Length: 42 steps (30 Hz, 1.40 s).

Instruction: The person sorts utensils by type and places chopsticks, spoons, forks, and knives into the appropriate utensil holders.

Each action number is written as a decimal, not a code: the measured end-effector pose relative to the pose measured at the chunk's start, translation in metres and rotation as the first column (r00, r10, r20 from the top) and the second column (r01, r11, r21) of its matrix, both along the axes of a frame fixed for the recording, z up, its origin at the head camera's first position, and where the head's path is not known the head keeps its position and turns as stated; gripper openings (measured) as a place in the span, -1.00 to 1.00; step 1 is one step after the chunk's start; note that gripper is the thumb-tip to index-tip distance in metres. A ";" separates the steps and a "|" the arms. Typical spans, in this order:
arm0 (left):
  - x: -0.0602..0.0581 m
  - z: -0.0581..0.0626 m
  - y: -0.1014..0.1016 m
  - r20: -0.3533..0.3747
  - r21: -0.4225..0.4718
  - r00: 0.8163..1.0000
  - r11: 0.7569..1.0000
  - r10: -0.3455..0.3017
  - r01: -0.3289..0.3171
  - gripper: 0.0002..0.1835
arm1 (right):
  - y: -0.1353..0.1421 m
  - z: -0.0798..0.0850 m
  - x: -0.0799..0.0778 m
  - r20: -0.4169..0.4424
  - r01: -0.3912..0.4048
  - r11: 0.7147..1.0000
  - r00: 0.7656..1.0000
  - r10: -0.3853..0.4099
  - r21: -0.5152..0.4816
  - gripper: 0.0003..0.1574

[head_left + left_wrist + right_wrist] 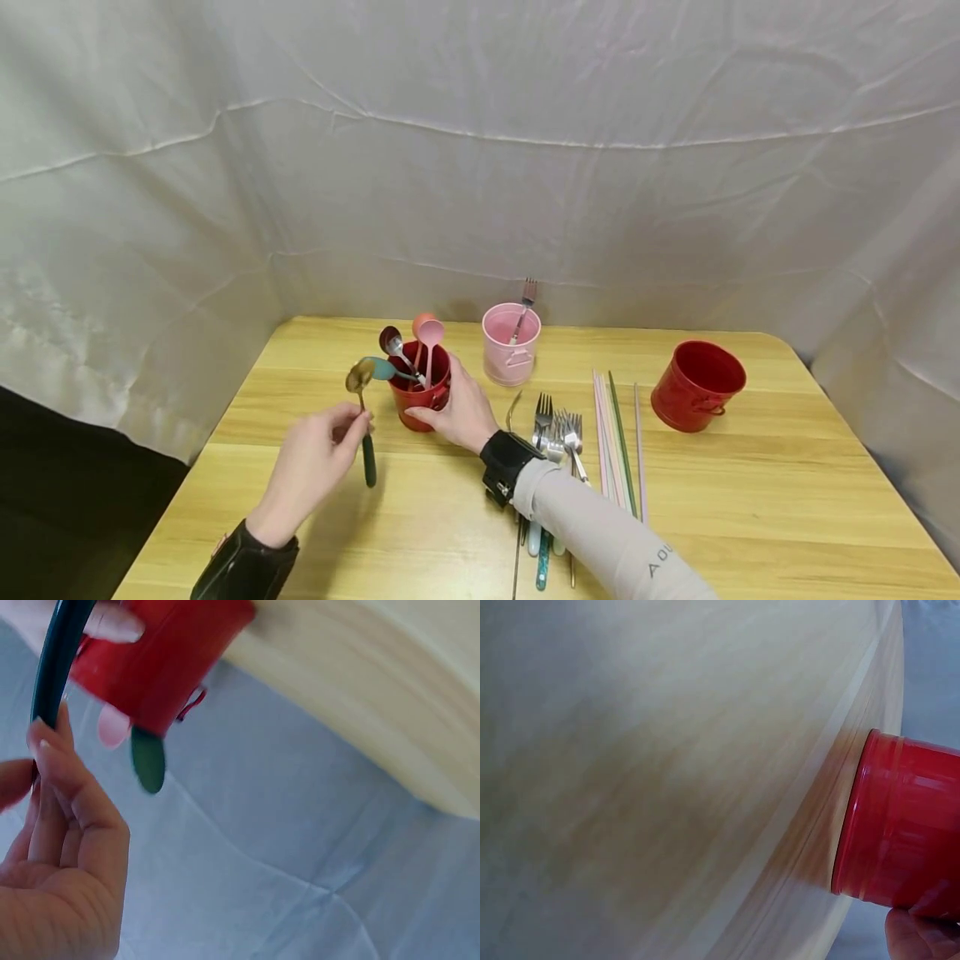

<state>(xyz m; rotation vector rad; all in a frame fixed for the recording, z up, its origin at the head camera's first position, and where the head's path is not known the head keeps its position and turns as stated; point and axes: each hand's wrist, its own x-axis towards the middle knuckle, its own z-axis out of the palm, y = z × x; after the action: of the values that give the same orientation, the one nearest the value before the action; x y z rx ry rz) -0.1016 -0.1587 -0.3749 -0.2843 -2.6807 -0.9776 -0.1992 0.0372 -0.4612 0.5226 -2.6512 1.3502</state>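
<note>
- Writing: dark capitals run along the grey right sleeve [615,533], an A and a U at least; the letter between could be O or Q, and the rest cannot be read.
- Left hand [311,454]: thumb and fingers together, pinching the upright spoon [368,458] by its dark green handle, gold bowl uppermost.
- The spoon is just left of the near bucket [412,410], in the air above the table [787,467].
- Right hand [463,408]: curled round the right side of the near bucket, thumb across the front; the right wrist view shows fingertips against its red wall.
- The near bucket holds several spoons, bowls up: a pink one [431,333], an orange one, a teal one leaning out leftward, and dark and metal ones.
- Behind the right hand, a pink bucket [504,367] with one fork [528,293] leaning in it.
- In the way: the right forearm lies across the pile of forks [543,412], hiding the middle of it; handle ends show below.
- Right of the pile, chopsticks [615,442] in pink, green and pale colours.
- Farther right, a second red bucket [678,400].
- Pale cloth [480,200] hangs behind everything.
</note>
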 end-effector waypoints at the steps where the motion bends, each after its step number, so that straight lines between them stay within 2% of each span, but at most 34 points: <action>1: -0.002 0.003 0.001 -0.030 0.025 1.000 1.000 -0.003 0.004 -0.87 | 0.000 0.000 0.000 0.004 0.001 1.000 1.000 -0.001 -0.001 0.17; 5: -0.011 0.017 0.007 -0.167 0.096 0.986 0.995 0.008 0.008 -0.87 | 0.001 0.001 0.000 0.010 -0.001 1.000 1.000 0.001 -0.004 0.17; 10: -0.029 0.032 0.017 -0.315 0.158 0.949 0.987 0.018 0.034 -0.91 | 0.002 0.002 0.000 0.008 -0.006 1.000 1.000 0.006 -0.002 0.17; 12: -0.038 0.035 0.022 -0.352 0.168 0.936 0.985 0.026 0.036 -0.91 | 0.003 0.002 0.000 0.003 -0.006 1.000 1.000 0.006 -0.001 0.17; 15: -0.052 0.035 0.029 -0.375 0.163 0.926 0.986 0.040 0.024 -0.90 | 0.003 0.001 0.001 -0.004 -0.009 1.000 1.000 0.009 -0.001 0.16; 19: -0.065 0.031 0.039 -0.342 0.168 0.939 0.986 0.043 0.016 -0.89 | 0.002 0.001 0.001 0.001 -0.009 1.000 1.000 0.009 0.004 0.16; 24: -0.075 0.022 0.046 -0.274 0.174 0.961 0.984 0.027 0.022 -0.86 | 0.002 0.000 0.001 -0.007 -0.007 1.000 1.000 0.007 0.011 0.17; 31: -0.078 0.012 0.047 -0.187 0.140 0.982 0.990 0.036 -0.010 -0.86 | 0.002 0.002 0.002 -0.010 -0.015 1.000 1.000 0.015 0.017 0.17; 42: -0.083 0.004 0.047 -0.090 0.071 0.995 0.997 0.032 -0.025 -0.87 | 0.002 -0.002 0.000 -0.036 -0.007 1.000 0.999 0.007 0.016 0.17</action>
<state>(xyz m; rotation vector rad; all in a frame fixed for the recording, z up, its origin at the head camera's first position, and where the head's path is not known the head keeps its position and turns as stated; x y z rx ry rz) -0.1845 -0.1114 -0.3708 -0.2685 -2.5558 -1.0223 -0.1991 0.0388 -0.4630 0.5529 -2.6357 1.3105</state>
